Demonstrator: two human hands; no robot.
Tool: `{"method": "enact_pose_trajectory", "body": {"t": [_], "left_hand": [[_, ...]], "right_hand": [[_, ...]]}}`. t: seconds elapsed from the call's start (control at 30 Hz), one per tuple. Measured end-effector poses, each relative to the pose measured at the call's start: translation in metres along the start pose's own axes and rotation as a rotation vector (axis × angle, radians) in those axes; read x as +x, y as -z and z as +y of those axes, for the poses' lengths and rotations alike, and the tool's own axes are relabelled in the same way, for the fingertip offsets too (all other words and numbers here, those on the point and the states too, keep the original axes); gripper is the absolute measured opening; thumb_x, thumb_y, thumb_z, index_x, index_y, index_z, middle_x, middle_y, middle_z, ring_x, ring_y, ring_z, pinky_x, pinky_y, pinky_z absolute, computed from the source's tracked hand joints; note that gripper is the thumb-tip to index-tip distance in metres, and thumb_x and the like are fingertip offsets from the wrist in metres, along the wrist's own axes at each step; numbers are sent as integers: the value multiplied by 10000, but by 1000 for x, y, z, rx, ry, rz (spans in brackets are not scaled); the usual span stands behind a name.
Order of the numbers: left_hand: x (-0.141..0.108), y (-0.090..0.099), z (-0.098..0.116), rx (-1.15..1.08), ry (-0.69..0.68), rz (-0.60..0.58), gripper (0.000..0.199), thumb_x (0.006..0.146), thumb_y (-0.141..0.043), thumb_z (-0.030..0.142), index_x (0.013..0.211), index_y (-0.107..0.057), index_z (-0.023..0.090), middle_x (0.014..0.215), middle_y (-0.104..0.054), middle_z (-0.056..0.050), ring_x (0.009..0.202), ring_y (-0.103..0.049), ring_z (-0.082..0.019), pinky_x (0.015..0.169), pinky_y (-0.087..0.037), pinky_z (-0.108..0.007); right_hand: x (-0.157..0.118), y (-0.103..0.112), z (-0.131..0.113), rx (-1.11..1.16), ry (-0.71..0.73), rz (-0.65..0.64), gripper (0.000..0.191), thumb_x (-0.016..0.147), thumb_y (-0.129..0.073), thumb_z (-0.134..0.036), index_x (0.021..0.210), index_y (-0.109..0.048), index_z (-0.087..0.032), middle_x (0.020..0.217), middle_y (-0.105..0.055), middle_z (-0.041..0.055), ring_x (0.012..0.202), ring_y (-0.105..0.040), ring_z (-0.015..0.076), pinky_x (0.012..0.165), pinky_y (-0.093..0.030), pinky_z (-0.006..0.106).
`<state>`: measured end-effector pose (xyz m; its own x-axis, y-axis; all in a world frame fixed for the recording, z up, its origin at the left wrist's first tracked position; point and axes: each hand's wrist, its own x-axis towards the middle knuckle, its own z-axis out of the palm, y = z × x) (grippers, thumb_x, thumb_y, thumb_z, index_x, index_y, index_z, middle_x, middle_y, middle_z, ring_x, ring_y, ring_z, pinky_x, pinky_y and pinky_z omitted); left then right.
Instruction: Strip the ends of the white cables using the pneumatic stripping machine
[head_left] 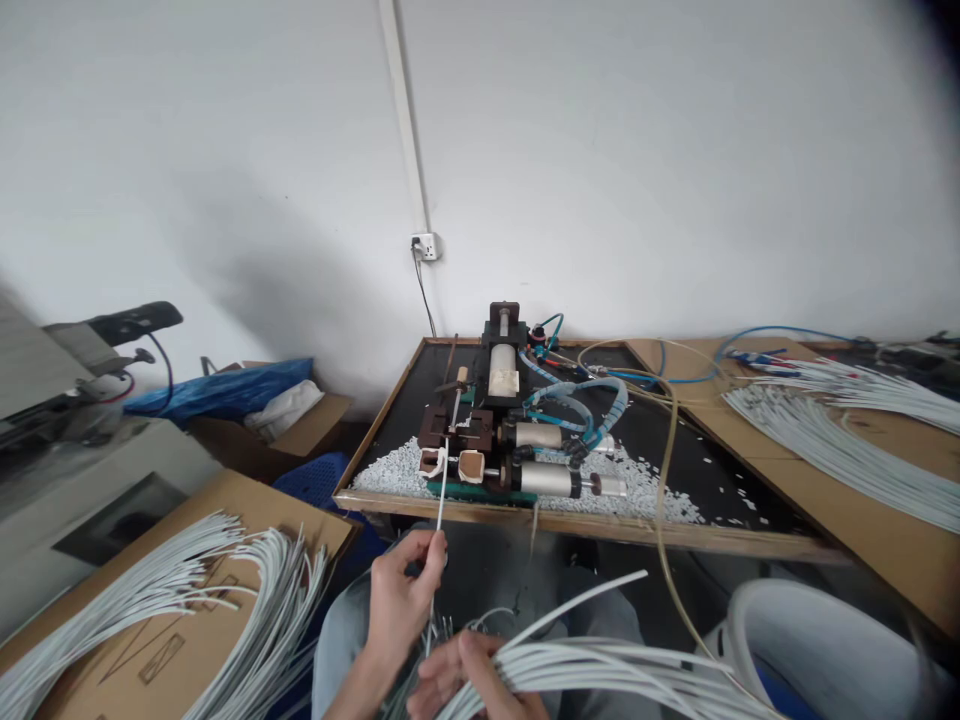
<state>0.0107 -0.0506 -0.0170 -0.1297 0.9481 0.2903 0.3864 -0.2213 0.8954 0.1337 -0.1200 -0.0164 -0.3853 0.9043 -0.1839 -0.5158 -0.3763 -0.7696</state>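
My left hand point(401, 590) pinches a single white cable point(441, 500), whose upper end reaches between the jaws of a pneumatic machine point(456, 430). Lower and to the right, my right hand point(480, 675) is closed around a bundle of white cables point(600, 668) lying across my lap. One cable end sticks up out of that bundle. Small white cut pieces point(397, 470) are heaped around the machine on the black, wood-edged table point(390, 410).
Cable bundles lie on cardboard at the left point(150, 590) and at the right point(847, 440). A white bucket point(739, 630) stands at lower right. Blue hoses point(615, 410) and a yellowish tube point(661, 500) run from the machine. Another machine point(112, 480) stands at far left.
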Motion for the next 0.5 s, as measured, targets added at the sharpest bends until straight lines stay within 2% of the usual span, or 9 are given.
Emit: {"method": "enact_pose_trajectory", "body": {"t": [0.13, 0.3, 0.5], "left_hand": [[0, -1, 4, 18, -45, -6, 360, 903, -532, 406, 666, -633, 155, 503, -523, 26, 470, -474, -116, 477, -370, -200], [1, -3, 3, 0, -21, -33, 359, 899, -536, 411, 672, -638, 151, 505, -526, 21, 476, -475, -120, 470, -372, -200], [2, -3, 7, -36, -12, -33, 364, 886, -546, 424, 661, -632, 150, 491, -517, 22, 453, -465, -119, 455, -372, -202]], "right_hand": [[1, 5, 0, -19, -5, -21, 449, 833, -607, -570, 814, -756, -147, 754, -794, 93, 661, -757, 178, 597, -541, 209], [0, 6, 1, -37, 4, -21, 520, 830, -570, -621, 830, -744, -131, 771, -794, 113, 663, -758, 189, 566, -529, 210], [-3, -3, -2, -39, 9, 69, 496, 821, -596, -605, 782, -738, -131, 745, -791, 113, 625, -748, 189, 607, -548, 236]]}}
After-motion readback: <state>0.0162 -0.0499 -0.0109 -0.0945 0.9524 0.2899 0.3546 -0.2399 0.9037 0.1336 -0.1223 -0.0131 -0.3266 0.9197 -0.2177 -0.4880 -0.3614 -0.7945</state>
